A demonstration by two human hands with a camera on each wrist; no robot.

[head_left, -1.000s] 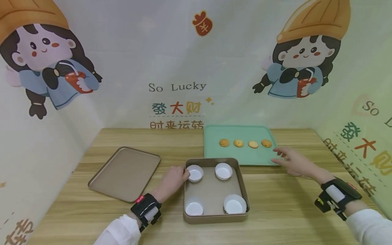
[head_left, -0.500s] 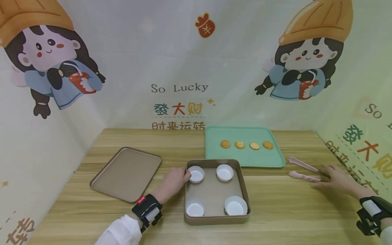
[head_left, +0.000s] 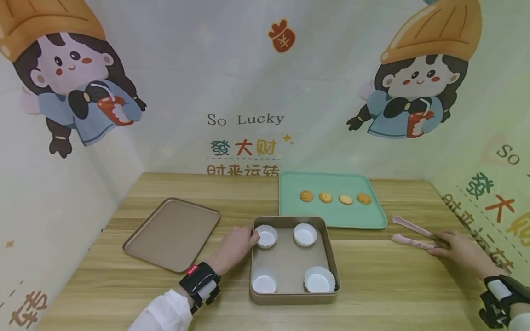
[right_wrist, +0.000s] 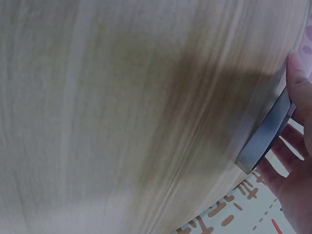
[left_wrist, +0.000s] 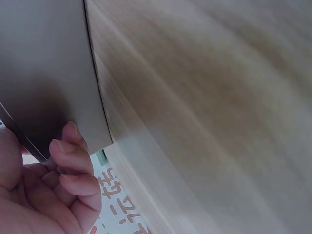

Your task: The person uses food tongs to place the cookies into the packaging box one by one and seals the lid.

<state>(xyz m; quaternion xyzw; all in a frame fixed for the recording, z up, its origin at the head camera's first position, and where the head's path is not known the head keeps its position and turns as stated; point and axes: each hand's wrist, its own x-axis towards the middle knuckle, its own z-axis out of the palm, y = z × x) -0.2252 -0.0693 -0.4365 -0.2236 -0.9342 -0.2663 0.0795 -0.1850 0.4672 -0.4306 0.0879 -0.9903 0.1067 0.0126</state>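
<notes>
The pink-tipped tongs (head_left: 412, 241) lie at the right hand (head_left: 465, 253), running out from it to its left and slightly away, with both arms spread apart and the tips farthest from the palm. The right hand is by far the nearer one; its thumb takes one side of the tongs and its fingers the other, so it appears to grasp them at the rear end. Beyond the tips, ahead and to the left of that hand, is the mint-green tray (head_left: 331, 217) with four cookies (head_left: 345, 200) in a row; the tips stop just beside its near right corner, apart from it.

Farther to the right hand's left, the square baking tin (head_left: 285, 264) holds four fluted paper cups (head_left: 305, 235). The left hand (head_left: 235, 244) grips its left wall, and a flat brown pan (head_left: 174, 234) lies on that hand's outer side.

The right wrist view shows the grey rear end of the tongs, which the palm hides from the head view; whether it touches the wooden table (head_left: 372, 280), I cannot tell. The left wrist view alone shows fingertips curled against the tin's outside
</notes>
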